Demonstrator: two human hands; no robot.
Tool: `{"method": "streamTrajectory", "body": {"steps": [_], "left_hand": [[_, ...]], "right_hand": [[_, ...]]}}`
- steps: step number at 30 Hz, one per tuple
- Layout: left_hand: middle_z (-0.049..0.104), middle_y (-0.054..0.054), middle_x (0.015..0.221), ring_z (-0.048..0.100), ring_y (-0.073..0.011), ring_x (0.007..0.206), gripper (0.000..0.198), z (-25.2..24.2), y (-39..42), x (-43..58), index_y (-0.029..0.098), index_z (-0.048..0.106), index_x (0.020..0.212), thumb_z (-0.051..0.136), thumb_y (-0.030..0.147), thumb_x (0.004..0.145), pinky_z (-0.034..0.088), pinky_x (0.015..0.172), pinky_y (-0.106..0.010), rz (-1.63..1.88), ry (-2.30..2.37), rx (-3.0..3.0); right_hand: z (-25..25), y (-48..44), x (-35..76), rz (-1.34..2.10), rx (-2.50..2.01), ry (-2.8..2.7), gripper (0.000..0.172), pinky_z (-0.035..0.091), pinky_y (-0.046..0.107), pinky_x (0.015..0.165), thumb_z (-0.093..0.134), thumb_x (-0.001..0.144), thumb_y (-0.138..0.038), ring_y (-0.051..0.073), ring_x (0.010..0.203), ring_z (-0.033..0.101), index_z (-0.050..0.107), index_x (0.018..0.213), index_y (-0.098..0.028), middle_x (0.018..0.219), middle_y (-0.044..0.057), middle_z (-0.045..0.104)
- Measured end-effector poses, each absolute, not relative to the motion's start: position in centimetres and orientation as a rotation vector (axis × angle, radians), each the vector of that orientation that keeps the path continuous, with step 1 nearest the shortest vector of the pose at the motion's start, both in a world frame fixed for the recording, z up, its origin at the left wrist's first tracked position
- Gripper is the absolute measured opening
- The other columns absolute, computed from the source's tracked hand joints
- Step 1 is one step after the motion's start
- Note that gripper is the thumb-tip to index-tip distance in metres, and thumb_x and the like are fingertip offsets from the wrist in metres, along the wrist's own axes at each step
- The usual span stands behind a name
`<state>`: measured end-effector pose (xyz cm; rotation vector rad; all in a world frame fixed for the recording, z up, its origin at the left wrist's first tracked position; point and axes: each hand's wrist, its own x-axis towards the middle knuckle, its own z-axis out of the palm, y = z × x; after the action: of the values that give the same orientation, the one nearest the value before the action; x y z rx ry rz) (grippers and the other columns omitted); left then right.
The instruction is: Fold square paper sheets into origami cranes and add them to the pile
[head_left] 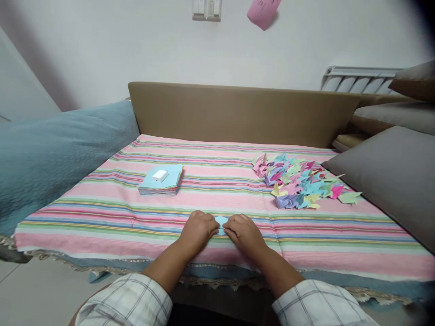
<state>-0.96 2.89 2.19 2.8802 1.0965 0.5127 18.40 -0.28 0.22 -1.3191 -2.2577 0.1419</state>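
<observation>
A small folded piece of light blue paper (pixel 221 220) lies on the striped cloth between my hands, partly covered by my fingers. My left hand (pixel 199 231) is closed on its left edge, thumb and fingertips pressed together. From the other side, my right hand (pixel 245 233) pinches the right edge of the same paper. Back to the left stands a stack of square coloured paper (pixel 161 186) with a light blue sheet on top, and a small white box-like object (pixel 160 175) rests on it.
Many folded paper pieces (pixel 301 183) in mixed colours lie heaped at the right on the striped cloth (pixel 217 174). A brown backrest (pixel 238 113) closes off the far side. Grey cushions (pixel 397 181) stand at the right, a blue-covered armrest (pixel 68 149) at the left.
</observation>
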Motion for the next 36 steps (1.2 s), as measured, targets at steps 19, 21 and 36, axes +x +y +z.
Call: {"method": "streamTrajectory", "body": {"steps": [19,21,36], "left_hand": [[0.066,0.000,0.078,0.056,-0.0125,0.074,0.021,1.8,2.4,-1.5,0.025,0.069,0.076,0.052,0.018,0.085,0.033,0.088,-0.034,0.546,1.044,2.967],[0.065,0.000,0.075,0.055,-0.0127,0.072,0.021,1.7,2.5,-1.5,0.024,0.068,0.074,0.051,0.019,0.086,0.034,0.086,-0.034,0.547,1.054,2.976],[0.065,-0.002,0.075,0.058,-0.0181,0.079,0.008,2.5,1.9,-0.6,0.024,0.069,0.082,0.061,0.027,0.081,0.035,0.086,-0.039,0.448,1.236,2.852]], "right_hand": [[0.7,-1.0,18.5,0.068,-1.277,-2.349,0.016,0.041,0.031,0.078,0.050,0.090,-0.021,0.018,0.085,0.053,0.066,0.088,-0.021,0.089,0.004,0.063],[0.7,-1.0,18.5,0.068,-1.274,-2.338,0.014,0.041,0.031,0.079,0.052,0.088,-0.019,0.018,0.086,0.053,0.066,0.089,-0.020,0.089,0.005,0.063],[0.6,-1.0,18.4,0.189,-1.247,-2.227,0.011,0.040,0.031,0.078,0.053,0.086,-0.017,0.018,0.083,0.053,0.063,0.087,-0.019,0.086,0.004,0.062]]}}
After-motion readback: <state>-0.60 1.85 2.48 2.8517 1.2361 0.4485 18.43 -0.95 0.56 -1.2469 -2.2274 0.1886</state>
